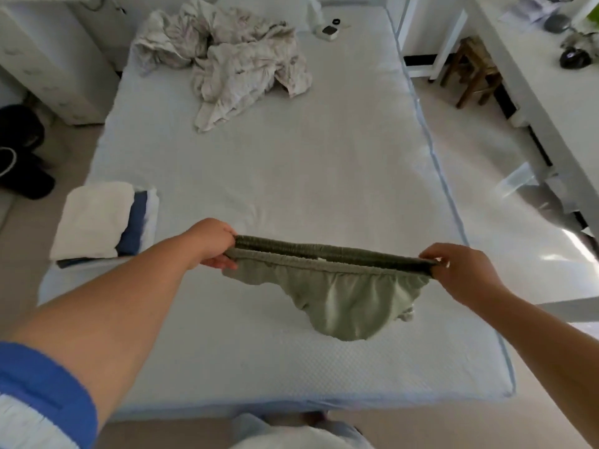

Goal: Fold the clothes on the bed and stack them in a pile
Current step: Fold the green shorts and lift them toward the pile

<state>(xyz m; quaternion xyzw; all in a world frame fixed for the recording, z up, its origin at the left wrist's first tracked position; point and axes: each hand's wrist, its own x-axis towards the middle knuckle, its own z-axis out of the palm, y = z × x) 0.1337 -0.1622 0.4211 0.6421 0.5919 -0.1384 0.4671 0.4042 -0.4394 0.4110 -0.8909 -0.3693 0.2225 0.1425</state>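
1. The green shorts [337, 296] are soft matt cloth with a darker ribbed elastic waistband [330, 252].
2. The bed [291, 176] is covered in pale, finely textured quilted fabric.
3. The crumpled sheet [233, 59] is thin, wrinkled cloth.
4. The folded pile [100, 218] looks like smooth cotton.
5. The stool [470, 72] is brown wood.
6. The floor [505, 228] is glossy, reflecting light.

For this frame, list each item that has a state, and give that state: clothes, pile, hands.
green shorts: unfolded, held up by the waistband, stretched between both hands, lower part on the bed.
left hand: grips one waistband end.
right hand: pinches the other end.
folded pile: stacked at the bed's left edge, white piece on top.
crumpled pale clothes: unfolded heap at the far end.
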